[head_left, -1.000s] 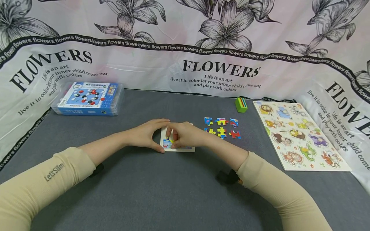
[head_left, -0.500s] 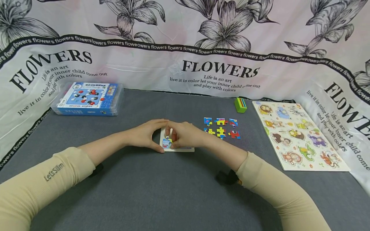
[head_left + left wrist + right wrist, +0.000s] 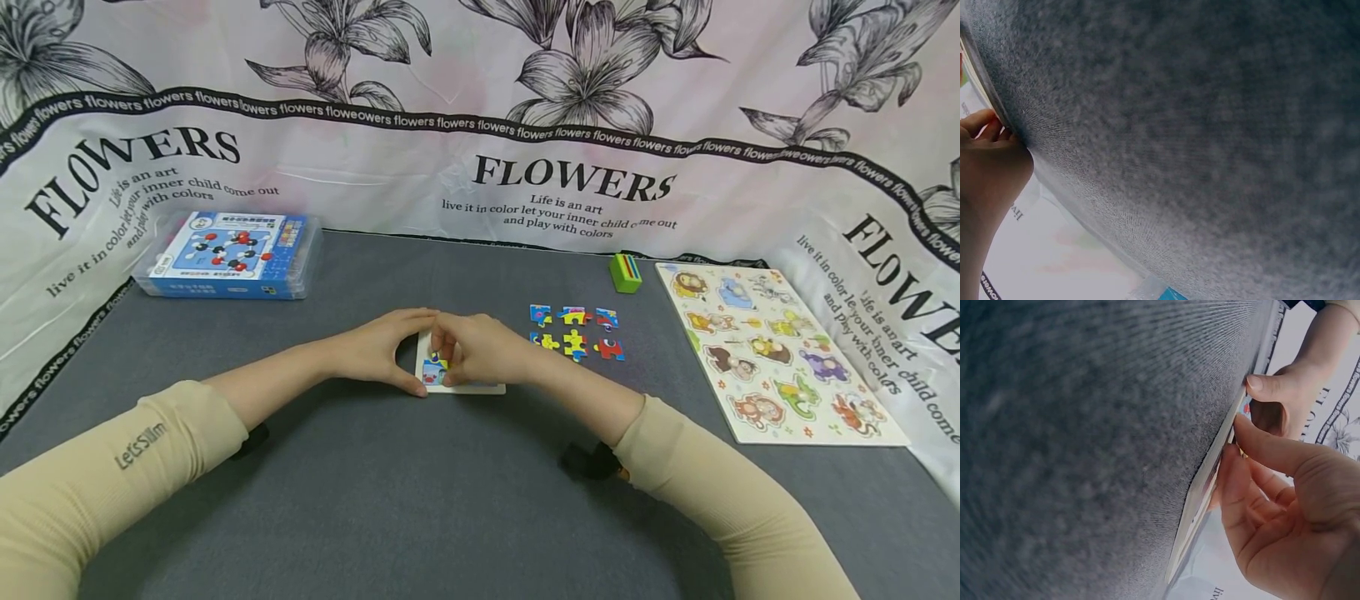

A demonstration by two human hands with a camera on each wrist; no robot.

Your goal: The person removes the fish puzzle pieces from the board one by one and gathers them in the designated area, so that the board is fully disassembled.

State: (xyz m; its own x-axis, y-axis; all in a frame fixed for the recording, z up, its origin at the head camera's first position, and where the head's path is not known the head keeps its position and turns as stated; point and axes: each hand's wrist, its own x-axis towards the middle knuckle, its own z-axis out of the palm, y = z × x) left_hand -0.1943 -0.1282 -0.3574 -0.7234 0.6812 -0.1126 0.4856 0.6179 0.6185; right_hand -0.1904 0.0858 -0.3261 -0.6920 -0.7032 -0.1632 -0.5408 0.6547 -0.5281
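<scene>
A small white-rimmed puzzle board [image 3: 480,390] lies flat on the table between the hands, largely covered by them. My left hand [image 3: 378,350] holds its left side, the thumb at the near corner and the fingers reaching to the far edge. Above the board, my right hand [image 3: 483,350] has thumb and index finger bent together, pinching what looks like a small puzzle piece, mostly hidden by the fingers. Blue and yellow picture parts [image 3: 432,372] show at the board's lower left. Right of the hands lie several loose jigsaw pieces [image 3: 575,344] in two rows.
A clear plastic box with a blue molecule-picture label [image 3: 225,254] stands at back left. A green block with coloured stripes [image 3: 626,273] sits at back right, beside a large animal puzzle board [image 3: 780,354]. Flower-printed cloth [image 3: 375,179] hangs behind the grey tabletop [image 3: 405,500].
The right hand's fingers shift very slightly over the board. The left hand, the board and the loose pieces keep their places.
</scene>
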